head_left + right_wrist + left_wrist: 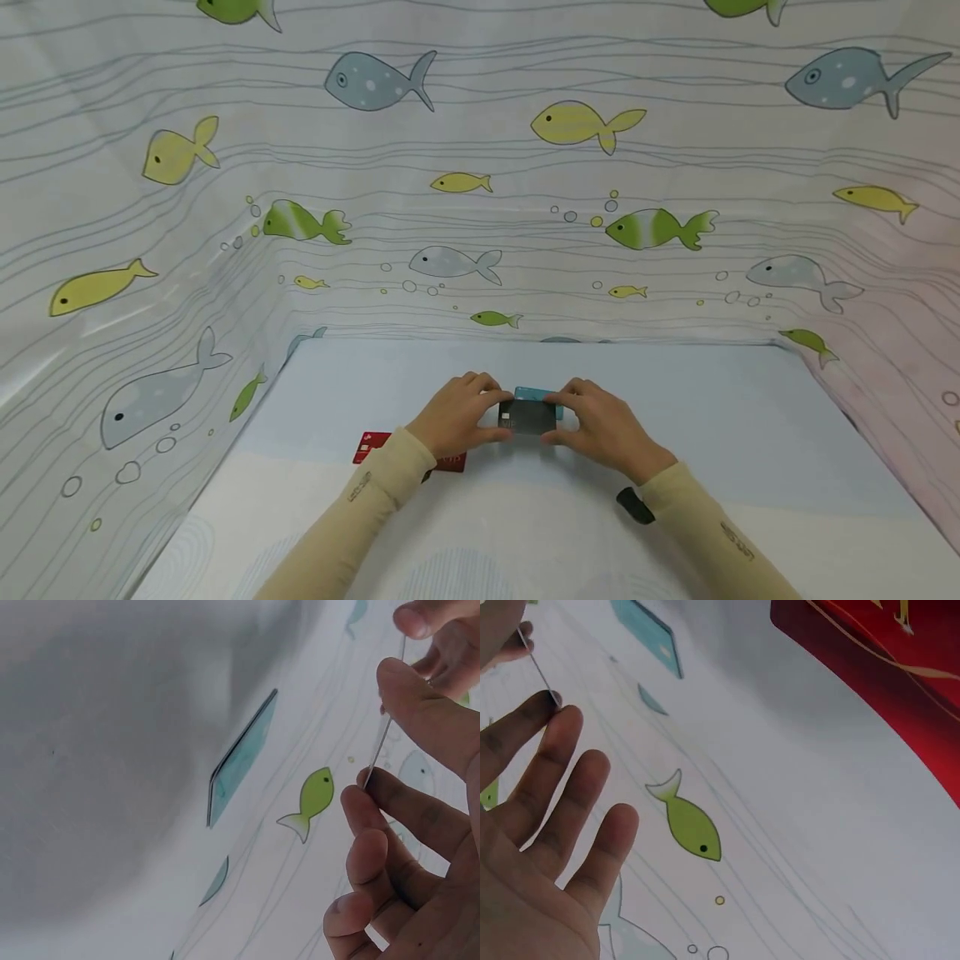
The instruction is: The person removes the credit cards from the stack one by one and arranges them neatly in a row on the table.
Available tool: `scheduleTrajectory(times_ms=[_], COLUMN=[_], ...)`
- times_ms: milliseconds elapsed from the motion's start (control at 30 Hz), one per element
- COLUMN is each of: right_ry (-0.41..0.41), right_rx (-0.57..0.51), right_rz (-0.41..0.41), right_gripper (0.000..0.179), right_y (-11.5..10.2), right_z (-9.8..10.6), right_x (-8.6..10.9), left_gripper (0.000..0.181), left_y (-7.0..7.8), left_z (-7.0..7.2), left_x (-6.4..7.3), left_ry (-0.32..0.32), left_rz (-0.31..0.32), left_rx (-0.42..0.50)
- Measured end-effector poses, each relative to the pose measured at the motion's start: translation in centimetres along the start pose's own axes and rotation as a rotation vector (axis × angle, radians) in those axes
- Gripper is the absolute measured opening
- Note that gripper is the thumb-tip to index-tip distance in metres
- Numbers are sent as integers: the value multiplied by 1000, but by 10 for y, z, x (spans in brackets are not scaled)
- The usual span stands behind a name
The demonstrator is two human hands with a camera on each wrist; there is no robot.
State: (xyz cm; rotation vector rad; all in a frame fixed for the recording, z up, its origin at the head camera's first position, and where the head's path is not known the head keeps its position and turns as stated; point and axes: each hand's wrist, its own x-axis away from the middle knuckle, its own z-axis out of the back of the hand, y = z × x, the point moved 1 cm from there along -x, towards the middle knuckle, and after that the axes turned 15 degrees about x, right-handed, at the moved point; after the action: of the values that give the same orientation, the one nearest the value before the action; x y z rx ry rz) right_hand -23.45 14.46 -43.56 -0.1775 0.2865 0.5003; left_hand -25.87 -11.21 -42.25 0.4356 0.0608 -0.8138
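A black bank card (528,417) with a chip is held up by both hands, its face toward the head camera. My left hand (461,412) pinches its left edge between thumb and fingers; my right hand (603,421) pinches the right edge the same way. The wrist views show this card (379,750) edge-on as a thin line, with the lower fingers of the left hand (555,817) spread away from it. Behind it lies a blue card (534,392), partly covered by the black one in the head view.
Red cards (450,463) lie under the left forearm, partly hidden by the sleeve (375,479). A small black object (636,505) is at the right wrist. The pale tabletop (675,383) is bounded by fish-patterned sheeting (510,225) at the back and sides.
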Motion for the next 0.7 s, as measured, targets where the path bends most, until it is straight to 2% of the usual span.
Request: scheduleTrajectory(times_ms=[300, 700], right_ry=[3, -6], right_rx=[-22, -15], right_rz=[14, 65], right_gripper=[58, 56], right_y=[-12, -27], right_z=[1, -11], right_x=[7, 12], left_gripper=[55, 54], left_y=[-2, -3], left_z=[-1, -12], left_x=[14, 33], left_ry=[31, 17], left_rz=[14, 9], left_rx=[118, 78])
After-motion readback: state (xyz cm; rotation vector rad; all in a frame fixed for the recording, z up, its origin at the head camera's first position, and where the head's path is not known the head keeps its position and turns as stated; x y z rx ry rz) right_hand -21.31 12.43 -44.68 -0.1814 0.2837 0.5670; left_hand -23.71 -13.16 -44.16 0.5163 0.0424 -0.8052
